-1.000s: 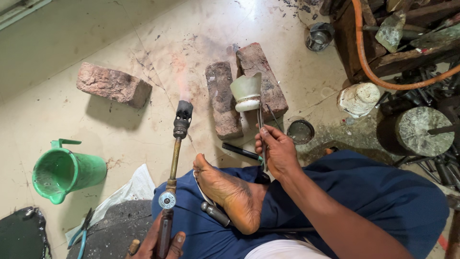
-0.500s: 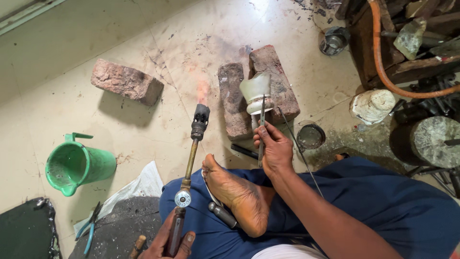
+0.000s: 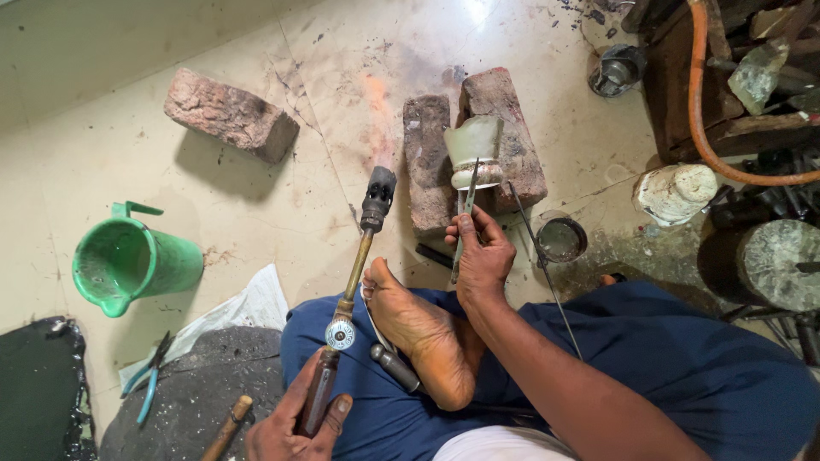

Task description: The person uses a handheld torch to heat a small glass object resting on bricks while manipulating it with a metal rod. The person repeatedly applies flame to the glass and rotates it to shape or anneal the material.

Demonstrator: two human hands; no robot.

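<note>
left hand (image 3: 295, 423) clamped on torch (image 3: 363, 235), flame lit; right hand (image 3: 480, 256) pinches tweezers (image 3: 465, 209) steadying metal piece (image 3: 475, 154) on bricks (image 3: 427, 162). heating step underway.

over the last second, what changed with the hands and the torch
Little changed: the view drifted, not the things. The left hand keeps its grip on the torch, still aimed toward the bricks. The right hand still holds the tweezers to the pale piece on the bricks. Nothing taken up or let go.
</note>
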